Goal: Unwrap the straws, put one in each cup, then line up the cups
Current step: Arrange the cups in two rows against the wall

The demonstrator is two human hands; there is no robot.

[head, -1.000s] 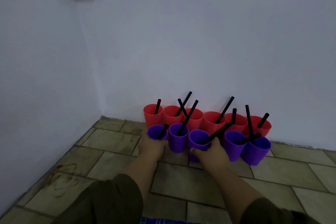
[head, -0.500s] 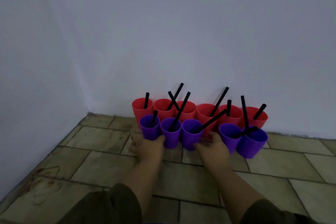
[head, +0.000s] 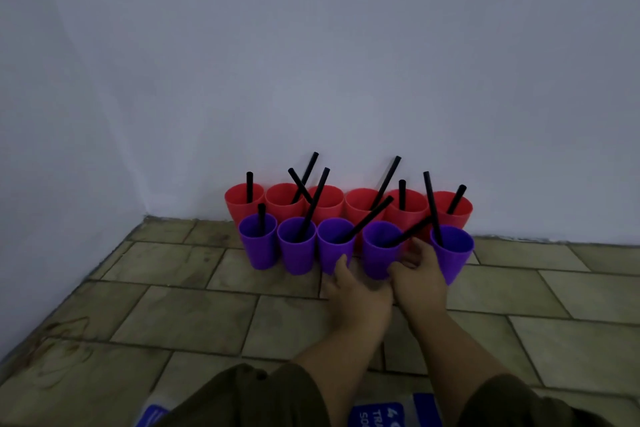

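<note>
Six red cups (head: 360,206) are standing pressed along the foot of the wall (head: 346,62) with five purple cups (head: 298,246) lining up just in front on the tiled floor (head: 173,305), leaving bare tiles to the left, right and near side. The left hand (head: 356,291) is resting with its grip apart, one finger touching the third purple cup (head: 334,248), while the right hand (head: 420,276) is wrapping the fourth purple cup (head: 379,253), fingers reaching between it and the fifth purple cup (head: 453,253). Every cup is holding a black straw (head: 367,218).
</note>
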